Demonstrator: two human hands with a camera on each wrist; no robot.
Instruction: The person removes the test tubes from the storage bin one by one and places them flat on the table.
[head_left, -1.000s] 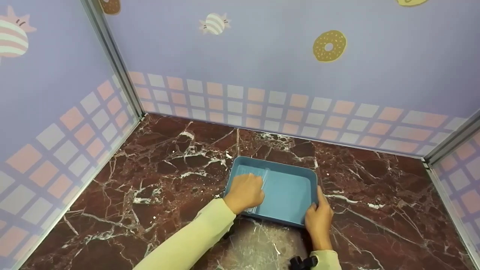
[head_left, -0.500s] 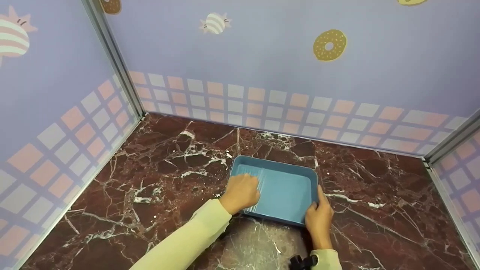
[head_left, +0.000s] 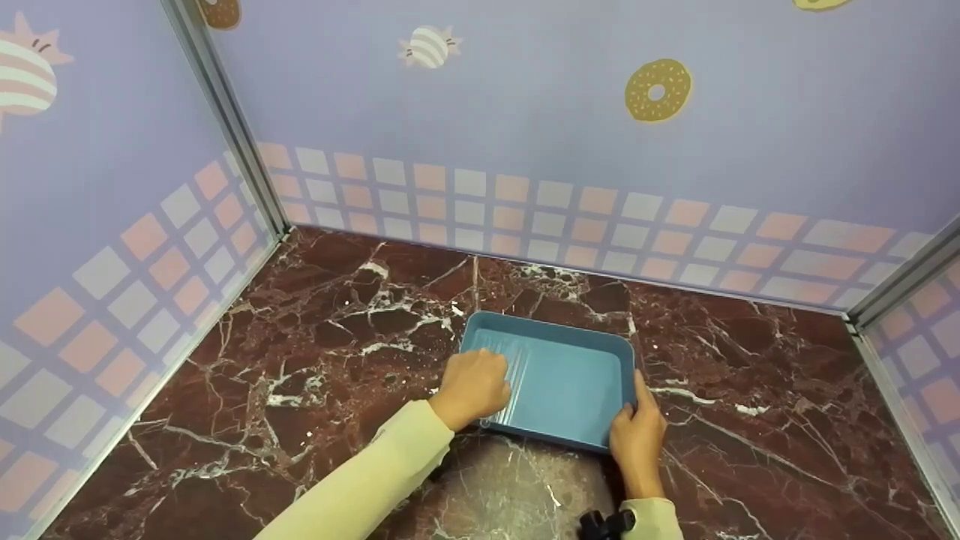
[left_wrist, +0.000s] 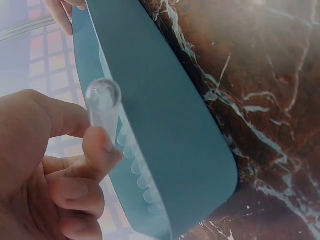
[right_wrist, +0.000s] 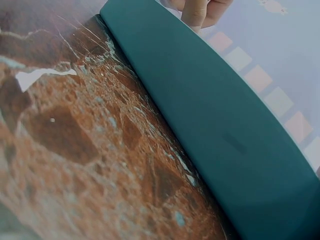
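Note:
A blue rectangular tray (head_left: 574,390) lies on the dark red marbled surface. Within its left part is a clear plastic ridged piece (head_left: 519,371), mostly covered by my left hand (head_left: 474,384) in the head view. The left wrist view shows the thumb and index finger pinching a round-ended clear rod (left_wrist: 103,97) above the tray's near rim. A row of rounded clear bumps (left_wrist: 140,172) runs behind that rim; I cannot tell what kind of tool this is. My right hand (head_left: 637,439) grips the tray's right wall, thumb at the rim, fingers along the outside.
White bits (head_left: 457,308) are scattered on the marbled surface (head_left: 337,420), mostly left of the tray. Patterned lilac walls (head_left: 525,97) enclose the back and both sides. A black device (head_left: 606,524) sits at the right wrist.
My left hand has shifted a little to the left within the tray, along with the clear plastic piece. The tray and my right hand have stayed in place.

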